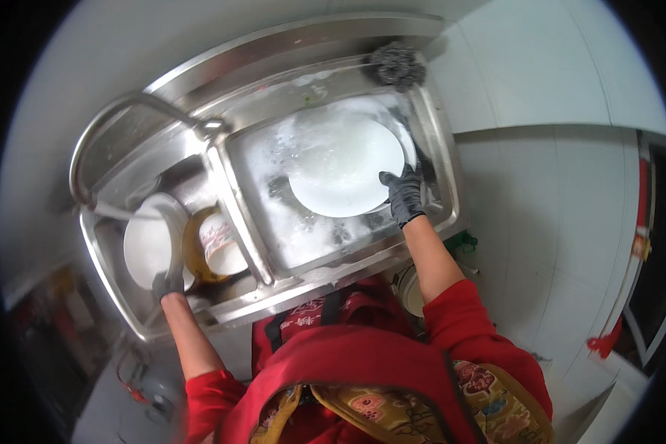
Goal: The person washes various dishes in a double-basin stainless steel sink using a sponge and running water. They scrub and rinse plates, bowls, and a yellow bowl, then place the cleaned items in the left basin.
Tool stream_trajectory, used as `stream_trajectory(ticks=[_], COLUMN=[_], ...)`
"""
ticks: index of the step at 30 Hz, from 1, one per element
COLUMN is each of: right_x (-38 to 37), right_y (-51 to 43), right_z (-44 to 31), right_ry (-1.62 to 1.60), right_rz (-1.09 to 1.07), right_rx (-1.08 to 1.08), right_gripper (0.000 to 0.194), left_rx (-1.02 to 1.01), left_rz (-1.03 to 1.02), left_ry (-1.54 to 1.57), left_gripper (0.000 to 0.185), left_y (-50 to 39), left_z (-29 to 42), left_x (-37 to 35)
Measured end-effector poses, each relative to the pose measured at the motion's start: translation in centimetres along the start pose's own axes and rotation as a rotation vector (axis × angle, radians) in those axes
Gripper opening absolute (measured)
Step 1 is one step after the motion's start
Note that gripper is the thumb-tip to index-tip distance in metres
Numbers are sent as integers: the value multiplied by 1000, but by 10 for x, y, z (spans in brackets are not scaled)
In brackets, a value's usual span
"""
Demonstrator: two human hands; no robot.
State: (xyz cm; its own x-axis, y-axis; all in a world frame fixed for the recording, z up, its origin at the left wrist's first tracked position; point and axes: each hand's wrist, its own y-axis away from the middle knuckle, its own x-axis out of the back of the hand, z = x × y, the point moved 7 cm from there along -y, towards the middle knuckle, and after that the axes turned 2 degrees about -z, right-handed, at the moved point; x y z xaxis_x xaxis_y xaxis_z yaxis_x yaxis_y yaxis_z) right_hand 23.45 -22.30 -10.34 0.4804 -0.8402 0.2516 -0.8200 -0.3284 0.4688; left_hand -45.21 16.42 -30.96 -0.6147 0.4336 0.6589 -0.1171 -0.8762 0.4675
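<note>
My right hand (404, 194), in a black glove, grips the right rim of a large white plate (338, 166) over the soapy water of the right sink basin (305, 250). Another white dish rim shows behind that plate. In the left basin, my left hand (169, 284), also gloved, holds the lower edge of a white plate or shallow bowl (147, 250). Beside it, a patterned white bowl (225, 250) lies tilted in a brownish-yellow bowl (193, 244). Water runs from the curved metal faucet (77, 161) over the dishes at left.
A steel-wool scourer (398, 65) rests on the sink's back right corner. The metal divider (236, 211) separates the basins. Below the sink's right front edge stands a bucket (410, 291), with a green object (462, 242) near it.
</note>
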Motion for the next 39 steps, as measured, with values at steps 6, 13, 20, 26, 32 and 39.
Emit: stream_trajectory(ticks=[6, 13, 20, 26, 32, 39], right_x=[46, 0, -61, -78, -107, -78], right_y=[16, 14, -11, -52, -15, -23], right_z=[-26, 26, 108, 69, -23, 21], right_ry=[683, 422, 345, 1146, 578, 998], right_rz=[280, 135, 134, -31, -301, -354], right_rx=[282, 195, -197, 188, 287, 473], right_gripper=[54, 51, 36, 63, 71, 64], left_rx=[521, -414, 385, 356, 333, 450], left_rz=[267, -379, -822, -923, -1220, -814], left_ry=[902, 387, 971, 1009, 1092, 994], left_gripper=[43, 34, 57, 55, 46, 36], left_y=[125, 234, 157, 144, 172, 166], left_z=[187, 456, 422, 429, 467, 453], left_x=[-39, -161, -295, -316, -355, -324])
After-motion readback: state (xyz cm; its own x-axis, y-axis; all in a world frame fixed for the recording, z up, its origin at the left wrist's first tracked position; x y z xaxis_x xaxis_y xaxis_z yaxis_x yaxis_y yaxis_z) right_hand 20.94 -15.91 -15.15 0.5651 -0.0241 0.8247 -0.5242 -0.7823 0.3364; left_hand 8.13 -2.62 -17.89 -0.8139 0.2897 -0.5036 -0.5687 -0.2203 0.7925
